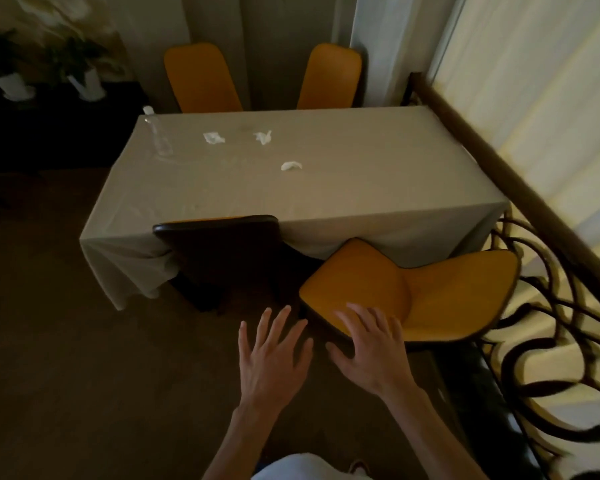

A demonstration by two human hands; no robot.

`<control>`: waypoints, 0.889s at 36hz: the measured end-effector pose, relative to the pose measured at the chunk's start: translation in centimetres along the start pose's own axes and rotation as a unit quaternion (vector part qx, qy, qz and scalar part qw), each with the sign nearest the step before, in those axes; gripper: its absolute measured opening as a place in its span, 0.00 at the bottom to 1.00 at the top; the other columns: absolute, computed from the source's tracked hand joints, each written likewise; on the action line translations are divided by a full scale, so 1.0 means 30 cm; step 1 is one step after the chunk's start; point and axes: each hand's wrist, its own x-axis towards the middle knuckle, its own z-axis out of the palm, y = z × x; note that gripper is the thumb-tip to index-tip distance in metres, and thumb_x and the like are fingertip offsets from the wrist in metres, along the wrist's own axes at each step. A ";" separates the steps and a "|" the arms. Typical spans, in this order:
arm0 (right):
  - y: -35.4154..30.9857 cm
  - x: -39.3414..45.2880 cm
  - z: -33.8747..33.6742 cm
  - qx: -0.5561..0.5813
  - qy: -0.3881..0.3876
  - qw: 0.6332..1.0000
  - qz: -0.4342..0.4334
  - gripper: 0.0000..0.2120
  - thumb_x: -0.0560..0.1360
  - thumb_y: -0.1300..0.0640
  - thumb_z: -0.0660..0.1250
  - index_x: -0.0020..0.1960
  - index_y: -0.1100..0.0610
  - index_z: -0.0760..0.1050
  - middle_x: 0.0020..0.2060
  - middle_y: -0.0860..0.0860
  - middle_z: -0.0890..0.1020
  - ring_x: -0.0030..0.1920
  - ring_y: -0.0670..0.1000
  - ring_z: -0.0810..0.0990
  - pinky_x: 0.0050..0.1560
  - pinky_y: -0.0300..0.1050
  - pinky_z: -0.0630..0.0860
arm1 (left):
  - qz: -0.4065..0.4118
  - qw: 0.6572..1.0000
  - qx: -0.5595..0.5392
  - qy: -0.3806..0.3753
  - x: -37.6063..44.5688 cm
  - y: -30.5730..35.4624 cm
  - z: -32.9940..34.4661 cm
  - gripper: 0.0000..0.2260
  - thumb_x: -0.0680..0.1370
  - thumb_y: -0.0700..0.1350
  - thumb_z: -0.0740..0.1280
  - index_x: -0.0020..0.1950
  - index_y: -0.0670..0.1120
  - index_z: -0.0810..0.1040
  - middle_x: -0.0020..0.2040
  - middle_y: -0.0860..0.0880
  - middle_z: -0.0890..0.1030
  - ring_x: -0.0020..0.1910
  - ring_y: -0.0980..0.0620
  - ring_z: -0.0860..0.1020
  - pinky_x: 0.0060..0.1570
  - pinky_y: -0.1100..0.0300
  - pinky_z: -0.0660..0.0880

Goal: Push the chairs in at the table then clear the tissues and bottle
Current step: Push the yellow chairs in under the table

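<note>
Both hands reach with fingers spread apart, holding nothing: the right hand (371,351) over the front of the turned-out orange chair (406,292) at the surface's near right corner, the left hand (274,355) beside it. Best to grip the seat and backrest, swing the chair square, then push straight under. The tissues (214,137) and bottle (158,136) wait near the far left corner.

Tablecloth (326,188) is a plain beige-grey, no pattern. Three crumpled tissues (214,137) on it are white, the bottle (160,140) is clear with a white cap. Chairs have mustard-yellow padding (361,282), and one chair back (219,251) looks dark brown, nearly black.
</note>
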 end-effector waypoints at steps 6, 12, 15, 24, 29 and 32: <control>0.248 -0.105 -0.048 0.025 0.001 1.000 0.005 0.32 0.73 0.28 0.51 0.74 0.39 0.59 0.76 0.44 0.60 0.77 0.51 0.56 0.75 0.62 0.56 | -0.018 1.000 -0.001 0.002 -0.060 0.248 0.098 0.23 0.80 0.67 0.46 0.73 0.65 0.64 0.79 0.57 0.58 0.79 0.51 0.51 0.75 0.40 0.45; 0.479 -0.178 -0.086 0.033 0.013 0.999 0.009 0.31 0.73 0.29 0.53 0.74 0.38 0.57 0.77 0.43 0.59 0.77 0.49 0.56 0.75 0.60 0.55 | -0.016 1.000 0.009 -0.001 -0.077 0.448 0.191 0.25 0.79 0.67 0.44 0.72 0.64 0.67 0.78 0.55 0.61 0.78 0.49 0.55 0.74 0.37 0.51; 0.571 -0.200 -0.111 0.044 0.020 0.999 0.012 0.31 0.74 0.30 0.55 0.74 0.39 0.58 0.77 0.43 0.59 0.77 0.49 0.55 0.75 0.61 0.55 | -0.013 1.000 0.007 0.021 -0.065 0.536 0.216 0.23 0.79 0.65 0.48 0.69 0.62 0.70 0.76 0.53 0.67 0.76 0.47 0.62 0.72 0.36 0.55; 0.768 -0.174 -0.164 0.052 0.038 0.998 0.013 0.31 0.74 0.31 0.55 0.74 0.40 0.60 0.75 0.43 0.62 0.76 0.49 0.57 0.74 0.59 0.58 | 0.000 0.999 0.026 0.038 0.033 0.711 0.262 0.20 0.80 0.65 0.50 0.68 0.62 0.71 0.75 0.53 0.68 0.75 0.47 0.64 0.70 0.36 0.60; 0.838 -0.112 -0.190 0.060 0.040 0.997 0.018 0.31 0.74 0.30 0.54 0.74 0.40 0.60 0.75 0.43 0.62 0.76 0.49 0.58 0.72 0.63 0.60 | 0.005 0.998 0.030 0.048 0.120 0.772 0.287 0.20 0.80 0.64 0.48 0.68 0.63 0.67 0.74 0.53 0.70 0.74 0.46 0.66 0.69 0.35 0.63; 0.887 -0.061 -0.210 0.056 0.034 0.998 0.019 0.31 0.74 0.30 0.53 0.75 0.40 0.59 0.76 0.43 0.62 0.76 0.48 0.57 0.74 0.61 0.57 | 0.003 0.999 0.013 0.042 0.188 0.819 0.308 0.22 0.79 0.66 0.47 0.71 0.65 0.64 0.76 0.55 0.66 0.76 0.48 0.62 0.71 0.36 0.58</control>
